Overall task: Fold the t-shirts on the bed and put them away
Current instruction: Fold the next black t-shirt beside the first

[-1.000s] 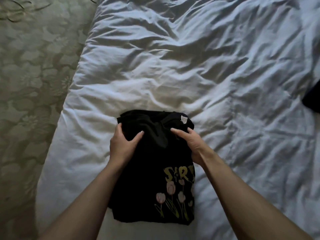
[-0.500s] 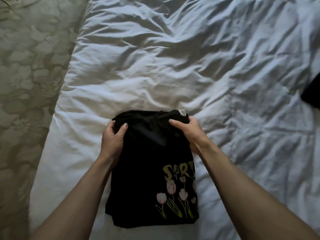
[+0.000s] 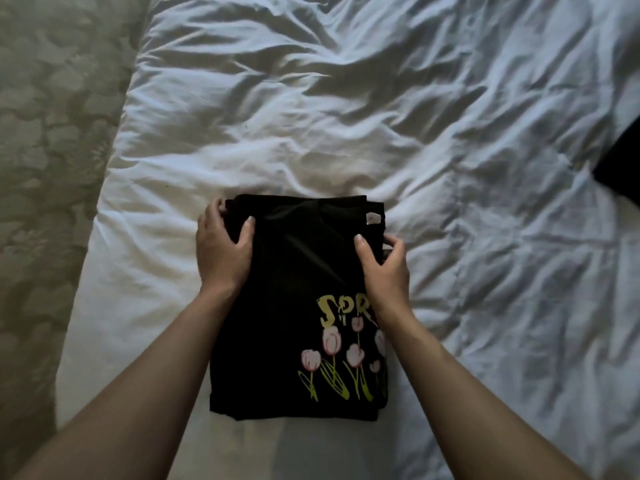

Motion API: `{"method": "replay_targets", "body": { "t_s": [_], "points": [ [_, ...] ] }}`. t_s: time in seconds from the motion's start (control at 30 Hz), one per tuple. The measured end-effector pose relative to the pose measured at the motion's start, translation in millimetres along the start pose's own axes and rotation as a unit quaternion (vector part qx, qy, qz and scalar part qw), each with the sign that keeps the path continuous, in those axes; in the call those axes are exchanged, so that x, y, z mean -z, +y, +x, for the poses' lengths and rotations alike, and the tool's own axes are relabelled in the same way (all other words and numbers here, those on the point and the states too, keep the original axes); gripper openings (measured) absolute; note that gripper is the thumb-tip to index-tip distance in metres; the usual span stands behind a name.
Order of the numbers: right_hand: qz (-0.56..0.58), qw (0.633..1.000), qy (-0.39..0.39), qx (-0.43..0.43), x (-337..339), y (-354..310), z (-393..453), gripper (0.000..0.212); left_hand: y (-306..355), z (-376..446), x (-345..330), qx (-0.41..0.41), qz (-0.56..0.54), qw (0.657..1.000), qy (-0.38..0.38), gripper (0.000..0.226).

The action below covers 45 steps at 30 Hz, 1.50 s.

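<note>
A black t-shirt point(image 3: 291, 299) with pink tulips and yellow letters lies folded into a long rectangle on the white bed sheet point(image 3: 346, 116). My left hand point(image 3: 221, 251) grips the shirt's far left corner, thumb on top and fingers curled round the edge. My right hand point(image 3: 384, 268) pinches the right edge a little below the far right corner, near a small white tag point(image 3: 373, 218).
Another dark garment point(image 3: 620, 168) lies at the right edge of the view on the sheet. A pale patterned carpet point(image 3: 52, 150) runs along the bed's left side. The crumpled sheet stretches far ahead and to the right.
Both hands moved outward from the top of the shirt to its side edges. My right hand slid from the far corner down the right edge, and the tag now shows.
</note>
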State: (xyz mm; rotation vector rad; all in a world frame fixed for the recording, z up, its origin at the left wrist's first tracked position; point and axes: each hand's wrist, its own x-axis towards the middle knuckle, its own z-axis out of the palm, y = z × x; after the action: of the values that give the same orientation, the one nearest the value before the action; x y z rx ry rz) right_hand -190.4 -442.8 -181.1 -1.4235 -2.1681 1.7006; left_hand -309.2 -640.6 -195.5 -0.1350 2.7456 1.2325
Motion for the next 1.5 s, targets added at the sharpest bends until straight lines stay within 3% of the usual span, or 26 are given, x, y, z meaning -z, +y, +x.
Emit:
{"method": "replay_targets", "body": {
  "t_s": [0.1,0.23,0.4,0.47,0.57,0.7,0.87,0.97,1.07,1.17,1.23,1.37,1.5],
  "points": [
    [-0.105,0.994,-0.021,-0.009,16.6,18.4,-33.7,0.054,-13.3,-52.4,12.0,0.065,0.025,0.997,0.023,0.055],
    [-0.212,0.977,-0.027,-0.03,28.5,36.1,-66.3,0.052,-24.9,-114.3,24.5,0.108,0.062,0.991,-0.048,0.035],
    [-0.242,0.967,-0.053,-0.059,31.9,48.7,-91.3,0.048,-34.4,-144.5,39.2,0.164,0.115,0.977,-0.07,0.042],
    [-0.247,0.966,-0.064,-0.043,32.5,51.5,-96.1,0.04,-41.0,-150.3,41.8,0.165,0.07,0.98,-0.08,0.033],
    [-0.161,0.982,-0.081,-0.062,31.5,54.9,-97.4,0.032,-42.6,-153.5,44.1,0.147,-0.014,0.987,-0.062,0.016],
    [-0.186,0.978,-0.079,-0.046,31.3,59.8,-95.1,0.039,-45.1,-158.1,42.7,0.144,0.001,0.988,-0.053,0.02],
    [-0.201,0.977,-0.009,0.065,31.6,32.8,-55.7,0.07,-35.1,-107.1,24.1,0.08,0.063,0.994,-0.037,0.058],
    [-0.256,0.949,0.032,0.179,25.4,0.3,-7.7,0.072,-11.2,-52.2,5.6,-0.028,0.124,0.992,-0.021,0.069],
    [-0.312,0.917,-0.047,0.246,15.7,-32.0,42.0,0.066,12.0,-5.6,-7.9,-0.116,0.199,0.971,-0.066,0.071],
    [-0.37,0.888,-0.141,0.231,8.1,-45.8,78.5,0.051,19.5,20.7,-13.5,-0.115,0.233,0.96,-0.107,0.065],
    [-0.363,0.889,-0.162,0.227,6.9,-47.0,86.9,0.034,15.5,27.9,-13.4,-0.132,0.209,0.962,-0.115,0.047],
    [-0.261,0.928,-0.134,0.231,10.5,-45.2,84.8,0.015,13.0,38.0,-9.0,-0.172,0.117,0.97,-0.123,0.015],
    [-0.254,0.938,-0.12,0.203,12.0,-30.5,88.8,0.023,14.8,51.7,-12.5,-0.149,0.111,0.973,-0.136,0.02]
  ]
}}
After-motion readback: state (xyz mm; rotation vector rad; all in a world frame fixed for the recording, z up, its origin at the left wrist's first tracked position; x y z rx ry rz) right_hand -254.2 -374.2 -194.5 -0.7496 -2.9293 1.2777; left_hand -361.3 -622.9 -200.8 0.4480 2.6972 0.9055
